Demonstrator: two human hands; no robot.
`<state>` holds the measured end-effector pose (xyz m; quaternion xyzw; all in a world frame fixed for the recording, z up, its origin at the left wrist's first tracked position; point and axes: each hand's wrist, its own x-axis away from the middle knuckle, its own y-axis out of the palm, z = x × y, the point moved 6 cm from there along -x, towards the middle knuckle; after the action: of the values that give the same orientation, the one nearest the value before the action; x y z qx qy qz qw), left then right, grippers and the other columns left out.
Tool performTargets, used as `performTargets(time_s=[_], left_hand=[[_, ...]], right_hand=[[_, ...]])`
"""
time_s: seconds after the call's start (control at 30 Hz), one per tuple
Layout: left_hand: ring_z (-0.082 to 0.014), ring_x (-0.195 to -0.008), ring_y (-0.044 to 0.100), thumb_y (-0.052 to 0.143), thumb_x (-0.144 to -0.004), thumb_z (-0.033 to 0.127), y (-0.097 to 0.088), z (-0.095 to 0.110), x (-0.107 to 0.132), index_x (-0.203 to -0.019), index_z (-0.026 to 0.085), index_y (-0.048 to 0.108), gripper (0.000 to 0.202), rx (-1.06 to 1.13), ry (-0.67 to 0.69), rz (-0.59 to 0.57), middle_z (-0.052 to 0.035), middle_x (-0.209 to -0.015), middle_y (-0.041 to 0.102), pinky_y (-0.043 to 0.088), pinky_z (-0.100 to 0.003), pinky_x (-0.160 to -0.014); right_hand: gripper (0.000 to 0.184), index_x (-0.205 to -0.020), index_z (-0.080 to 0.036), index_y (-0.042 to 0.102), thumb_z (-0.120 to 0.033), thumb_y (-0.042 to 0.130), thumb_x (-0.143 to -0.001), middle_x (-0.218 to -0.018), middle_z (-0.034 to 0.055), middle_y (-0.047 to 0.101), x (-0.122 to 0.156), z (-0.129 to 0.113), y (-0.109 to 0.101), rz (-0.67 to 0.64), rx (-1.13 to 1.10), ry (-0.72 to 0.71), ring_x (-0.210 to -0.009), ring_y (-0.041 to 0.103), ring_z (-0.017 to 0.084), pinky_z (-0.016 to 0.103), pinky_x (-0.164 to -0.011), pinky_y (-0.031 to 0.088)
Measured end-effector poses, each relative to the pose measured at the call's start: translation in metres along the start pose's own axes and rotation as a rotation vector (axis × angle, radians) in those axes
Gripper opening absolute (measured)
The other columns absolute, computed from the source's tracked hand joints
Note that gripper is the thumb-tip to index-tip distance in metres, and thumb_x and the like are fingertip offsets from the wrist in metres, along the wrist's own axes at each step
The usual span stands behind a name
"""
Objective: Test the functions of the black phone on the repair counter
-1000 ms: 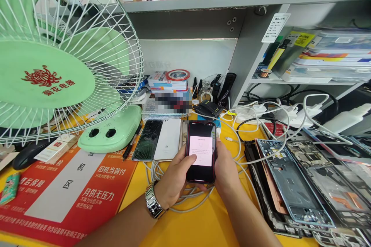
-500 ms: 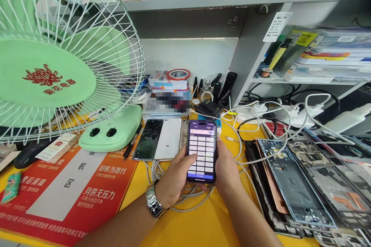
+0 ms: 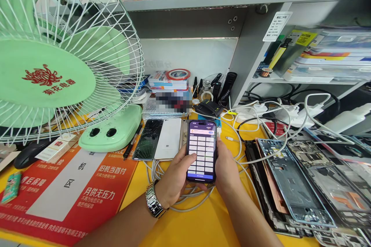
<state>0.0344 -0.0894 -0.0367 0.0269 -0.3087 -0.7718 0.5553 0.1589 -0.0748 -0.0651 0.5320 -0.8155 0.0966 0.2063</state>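
Smartphone (image 3: pixel 201 150) cradled upright between both hands, left hand (image 3: pixel 174 175) and right hand (image 3: pixel 227 170) curled round its edges, above yellow tabletop (image 3: pixel 185 227) and looped white cables (image 3: pixel 155 170); cracked phone (image 3: pixel 147 139) just beyond, beside white phone (image 3: pixel 168 139)

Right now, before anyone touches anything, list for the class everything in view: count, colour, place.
Desk fan: one, pale green, far left.
Tape roll: one, red and white, back centre.
Smartphones: two, cracked black and white, centre.
Held smartphone: one, dark, purple screen, centre.
Charging cables: several, white, centre front.
Opened phone frames: several, grey-blue, right.
Printed mat: one, red, front left.
Wristwatch: one, silver, front centre.
Left hand: one, holding the smartphone.
Right hand: one, holding the smartphone.
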Motion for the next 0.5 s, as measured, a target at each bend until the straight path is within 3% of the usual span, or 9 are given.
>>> performTargets(time_s=[0.23, 0.4, 0.5], left_hand=[[-0.0216, -0.076, 0.062, 0.054, -0.088, 0.033, -0.0001, 0.0001, 0.0003, -0.147, 0.034, 0.027, 0.065, -0.008, -0.006, 0.001, -0.0085, -0.115, 0.061, 0.056, -0.03, -0.047], [-0.0212, -0.075, 0.062, 0.051, -0.083, 0.02, -0.0006, -0.0002, 0.0012, -0.144, 0.029, 0.033, 0.065, -0.007, -0.02, -0.002, -0.008, -0.107, 0.062, 0.056, -0.03, -0.049], [-0.0205, -0.075, 0.061, 0.051, -0.086, 0.024, -0.0007, -0.0003, 0.0015, -0.145, 0.03, 0.031, 0.063, 0.004, -0.023, 0.006, -0.0081, -0.109, 0.062, 0.056, -0.03, -0.049]], right_hand=[[0.056, -0.096, -0.018, 0.071, -0.066, 0.048, -0.079, -0.09, 0.0063, 0.075, 0.0009, -0.0042, 0.001, -0.013, -0.003, -0.05, -0.084, 0.068, 0.026, 0.03, -0.061, 0.05], [0.054, -0.096, -0.019, 0.072, -0.064, 0.047, -0.08, -0.087, 0.0051, 0.075, 0.0005, -0.0053, 0.0005, -0.01, 0.009, -0.076, -0.082, 0.068, 0.026, 0.03, -0.063, 0.05], [0.055, -0.097, -0.019, 0.072, -0.065, 0.048, -0.079, -0.085, 0.0054, 0.075, 0.0005, -0.0046, 0.0, -0.008, 0.014, -0.06, -0.082, 0.068, 0.026, 0.031, -0.063, 0.05]])
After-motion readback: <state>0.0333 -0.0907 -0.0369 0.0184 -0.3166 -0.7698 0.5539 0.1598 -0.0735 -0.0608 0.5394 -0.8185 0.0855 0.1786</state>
